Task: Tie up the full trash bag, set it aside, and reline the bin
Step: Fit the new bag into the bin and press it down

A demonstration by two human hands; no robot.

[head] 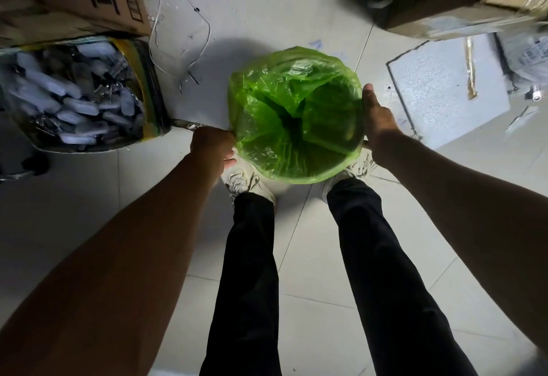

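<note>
Two hands sit on opposite sides of the bin in the head view, the only one given: the left hand [212, 146] at about eight o'clock on the rim, the right hand [378, 122] at three o'clock. The green liner [296, 114] is draped over the bin's mouth and sags loosely inward toward a dark centre. The bin stands on the tiled floor [326, 301], just ahead of the person's shoes. The left fingers look curled and pinched on the liner's overhang, though the tips are hidden. The right hand lies flat against the side, thumb up along the edge; whether its fingers grip the film I cannot tell.

The risk, as I judge it, is uneven tension. A hard tug from the left could drag the thin film off the far edge at twelve o'clock (where nothing pins it), or tear it. The clutter nearby, a sack of plastic pieces [80, 94] at nine o'clock, leaves little room to shift.
</note>
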